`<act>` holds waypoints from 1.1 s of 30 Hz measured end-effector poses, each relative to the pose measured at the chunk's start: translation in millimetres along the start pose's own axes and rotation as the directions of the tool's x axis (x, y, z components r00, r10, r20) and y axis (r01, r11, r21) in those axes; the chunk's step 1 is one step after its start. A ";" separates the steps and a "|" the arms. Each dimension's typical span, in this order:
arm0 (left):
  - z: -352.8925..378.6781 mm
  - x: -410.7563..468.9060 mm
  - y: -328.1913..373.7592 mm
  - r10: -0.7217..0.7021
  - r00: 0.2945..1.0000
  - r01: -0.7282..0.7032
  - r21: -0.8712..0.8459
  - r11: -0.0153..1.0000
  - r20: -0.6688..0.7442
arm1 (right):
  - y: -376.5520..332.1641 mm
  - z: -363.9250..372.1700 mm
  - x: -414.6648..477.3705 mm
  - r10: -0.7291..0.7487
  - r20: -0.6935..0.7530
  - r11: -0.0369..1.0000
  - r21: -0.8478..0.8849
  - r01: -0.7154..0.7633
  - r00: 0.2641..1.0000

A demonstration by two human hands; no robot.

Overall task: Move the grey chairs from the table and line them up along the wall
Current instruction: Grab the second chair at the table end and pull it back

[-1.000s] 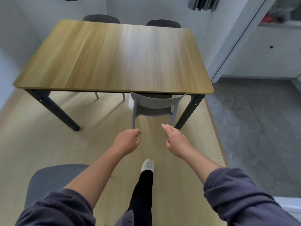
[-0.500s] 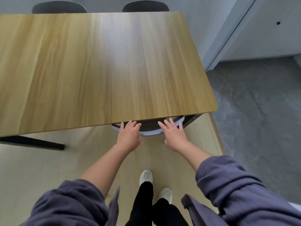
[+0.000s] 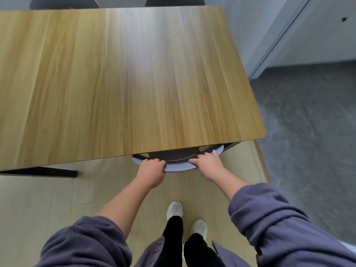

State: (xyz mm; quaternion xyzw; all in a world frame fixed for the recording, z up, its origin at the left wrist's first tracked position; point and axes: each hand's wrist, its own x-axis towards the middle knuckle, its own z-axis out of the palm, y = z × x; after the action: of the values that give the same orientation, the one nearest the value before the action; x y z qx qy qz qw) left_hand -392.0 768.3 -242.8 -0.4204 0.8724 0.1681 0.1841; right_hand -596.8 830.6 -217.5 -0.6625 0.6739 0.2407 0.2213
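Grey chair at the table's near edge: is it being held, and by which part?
Yes: left hand and right hand grip the grey chair by its backrest's top rim.

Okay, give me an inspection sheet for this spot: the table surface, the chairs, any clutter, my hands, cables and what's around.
Surface: wooden table, top bare, with glare across the middle.
Job's things: near grey chair tucked under the table's near edge, only its curved backrest showing; two more chair backs at the far edge, far left chair and far right chair.
Clutter: nothing seen.
Hands: left hand and right hand both curled over the near chair's backrest, one toward each end.
Cables: nothing seen.
Surroundings: pale wood floor underfoot, grey carpet to the right, light wall behind the table; white shoes close to the chair.
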 end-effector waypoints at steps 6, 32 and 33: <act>-2.4 -4.4 3.1 0.069 0.997 -0.071 0.102 0.992 0.024 | -1.8 -6.2 -0.4 -0.056 -0.012 0.997 -0.058 0.055 0.998; 82.9 -168.1 104.0 -0.077 0.991 0.058 0.164 0.985 0.110 | -27.2 84.8 -167.6 -0.314 0.065 0.919 -0.230 0.320 0.947; 84.2 -172.9 107.4 -0.079 0.991 0.060 0.164 0.985 0.112 | -28.0 87.1 -172.7 -0.312 0.066 0.919 -0.233 0.319 0.948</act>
State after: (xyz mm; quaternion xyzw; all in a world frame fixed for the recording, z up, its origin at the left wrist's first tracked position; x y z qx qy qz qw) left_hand -362.1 985.5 -221.7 -0.4236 0.8555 0.1154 0.2745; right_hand -566.4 1020.0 -180.2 -0.7809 0.5210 0.2912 0.1844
